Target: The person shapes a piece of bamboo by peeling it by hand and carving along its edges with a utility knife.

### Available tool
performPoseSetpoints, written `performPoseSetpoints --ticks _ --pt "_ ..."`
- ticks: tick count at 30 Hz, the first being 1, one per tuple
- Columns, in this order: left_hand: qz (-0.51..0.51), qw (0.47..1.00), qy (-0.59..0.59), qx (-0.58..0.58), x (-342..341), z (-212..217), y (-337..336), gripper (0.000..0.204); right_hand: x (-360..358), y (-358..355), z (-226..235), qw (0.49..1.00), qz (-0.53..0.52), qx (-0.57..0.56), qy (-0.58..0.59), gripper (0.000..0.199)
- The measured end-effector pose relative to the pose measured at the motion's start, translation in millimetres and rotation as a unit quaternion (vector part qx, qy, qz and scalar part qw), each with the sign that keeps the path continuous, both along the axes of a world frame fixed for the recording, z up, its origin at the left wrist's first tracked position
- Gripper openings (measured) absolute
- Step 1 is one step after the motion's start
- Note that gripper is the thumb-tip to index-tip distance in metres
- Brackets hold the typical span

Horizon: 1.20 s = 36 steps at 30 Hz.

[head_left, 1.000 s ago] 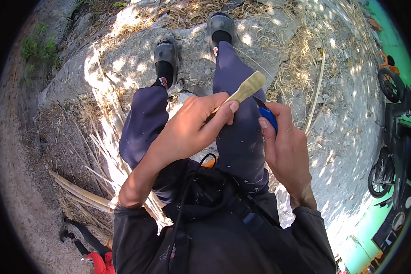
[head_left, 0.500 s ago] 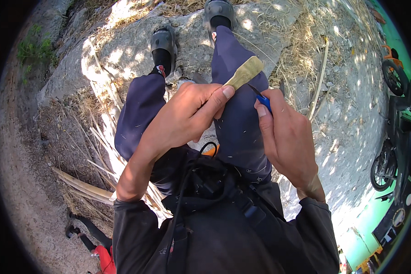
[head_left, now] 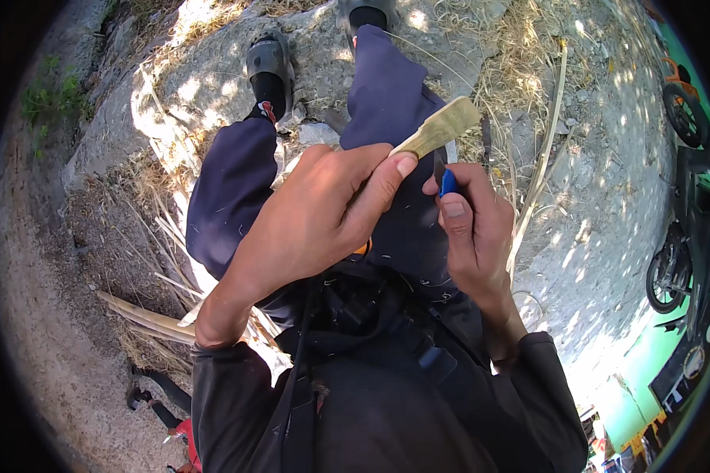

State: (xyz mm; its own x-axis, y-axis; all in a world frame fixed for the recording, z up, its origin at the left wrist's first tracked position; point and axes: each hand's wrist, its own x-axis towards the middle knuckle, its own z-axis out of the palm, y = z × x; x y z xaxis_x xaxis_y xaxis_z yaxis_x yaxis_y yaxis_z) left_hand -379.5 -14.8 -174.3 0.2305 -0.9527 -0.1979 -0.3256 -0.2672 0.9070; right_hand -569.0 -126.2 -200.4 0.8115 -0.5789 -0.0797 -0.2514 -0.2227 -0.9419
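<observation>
A flat, pale wooden spatula-shaped piece (head_left: 443,128) sticks out of my left hand (head_left: 323,209), its wide end up and to the right. Thumb and fingers close around its narrow end, hiding that part. My right hand (head_left: 481,229) grips a small knife with a blue handle (head_left: 448,183), the thumb lying along it. The dark blade (head_left: 439,162) points up just below the piece's lower edge; whether it touches I cannot tell. Both hands are over my legs in dark blue trousers (head_left: 383,94), which carry small pale shavings.
Split pale canes (head_left: 146,319) and dry straw lie on the ground to the left. One long cane (head_left: 540,169) stands out at right on the rock surface (head_left: 592,205). A motorcycle (head_left: 670,268) is at the far right. At lower left is another person in red (head_left: 188,441).
The wooden piece has moved slightly right and tilted flatter. My right hand has shifted a little, turning the knife more upright and bringing its blade to the piece's lower edge.
</observation>
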Motion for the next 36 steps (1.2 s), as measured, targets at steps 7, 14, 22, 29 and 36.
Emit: performPoseSetpoints --ticks 7,14,22,29,36 --pt "0.053 0.994 0.09 0.031 -3 1 9 0.042 10 -8 -1 0.994 0.024 -0.099 -0.034 0.029" --pt "0.049 0.993 0.103 -0.003 0 -10 12 0.041 18 -12 4 0.993 0.045 -0.107 0.01 0.029" --pt "0.047 0.989 0.137 -0.023 4 -17 13 0.039 17 -15 11 0.999 0.034 -0.005 -0.026 0.028" --pt "0.043 0.987 0.151 -0.021 5 -16 15 0.035 20 -20 16 0.994 0.087 -0.06 0.004 0.028" --pt "0.042 0.989 0.13 -0.048 0 -17 13 0.031 21 -9 7 0.996 0.007 -0.085 -0.019 0.036"
